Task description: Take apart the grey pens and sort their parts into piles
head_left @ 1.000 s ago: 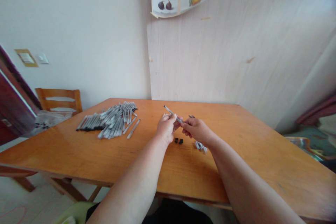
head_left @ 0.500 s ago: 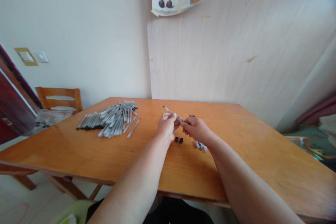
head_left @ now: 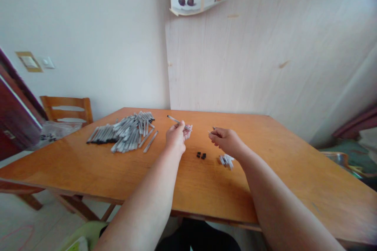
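Observation:
My left hand [head_left: 176, 137] is closed around a slim pen [head_left: 173, 119] with a clear-grey barrel and a dark end pointing up and left. Apart from it, to the right, my right hand [head_left: 225, 140] is pinched; a tiny pale piece shows at its fingertips, too small to name. A dark tip pokes out behind that hand's fingers. Between and below the hands lie several small black pieces [head_left: 201, 155]. A little heap of short whitish pieces [head_left: 226, 161] rests on the table just under my right wrist.
On the left of the wooden table [head_left: 141, 176] is a large pile of grey pens [head_left: 129, 131], with a couple lying loose at its right. A wooden chair [head_left: 66, 104] and a clear plastic bag [head_left: 59, 131] stand beyond the left edge. A wall rises behind.
My hands have come apart. The left has moved left with the pen; the right has shifted slightly right, off the pen's near end, with a tiny pale piece at its fingertips.

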`<state>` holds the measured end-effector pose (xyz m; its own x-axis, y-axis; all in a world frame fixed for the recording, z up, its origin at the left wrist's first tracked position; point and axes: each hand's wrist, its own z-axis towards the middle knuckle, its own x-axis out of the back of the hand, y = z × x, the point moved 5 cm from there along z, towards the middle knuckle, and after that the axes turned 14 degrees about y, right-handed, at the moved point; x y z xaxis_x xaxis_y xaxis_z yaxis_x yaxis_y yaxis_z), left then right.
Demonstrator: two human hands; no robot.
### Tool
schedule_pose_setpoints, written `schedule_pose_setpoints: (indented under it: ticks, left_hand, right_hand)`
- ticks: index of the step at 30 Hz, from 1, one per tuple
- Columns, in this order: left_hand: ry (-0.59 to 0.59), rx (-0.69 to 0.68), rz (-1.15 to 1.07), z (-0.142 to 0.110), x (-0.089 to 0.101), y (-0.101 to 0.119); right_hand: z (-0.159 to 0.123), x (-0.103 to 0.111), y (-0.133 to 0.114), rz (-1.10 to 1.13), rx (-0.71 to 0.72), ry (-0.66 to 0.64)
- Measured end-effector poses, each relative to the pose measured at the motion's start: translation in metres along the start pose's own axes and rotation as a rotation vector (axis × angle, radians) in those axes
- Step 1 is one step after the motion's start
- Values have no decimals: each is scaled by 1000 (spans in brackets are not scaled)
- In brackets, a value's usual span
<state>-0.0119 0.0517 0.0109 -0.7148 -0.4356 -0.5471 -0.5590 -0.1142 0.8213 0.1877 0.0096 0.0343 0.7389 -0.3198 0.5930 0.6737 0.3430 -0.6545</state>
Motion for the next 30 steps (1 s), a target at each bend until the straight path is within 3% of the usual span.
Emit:
schedule_pose_setpoints:
  ticks: [8, 17, 22, 30]
  left_hand:
    - [-70, -89, 152, -8, -5, -6]
    - [-76, -153, 206, -9, -4, -3]
    - [-76, -192, 246, -7, -4, -4]
    - [-38, -423, 434, 4, -2, -6]
  right_hand:
    - [3, 11, 30, -216, -54, -120]
    - [-6, 3, 39, -118, -118, -373]
    - [-2, 2, 33, -77, -36, -313]
    - [-4, -7, 25, -137, 35, -317]
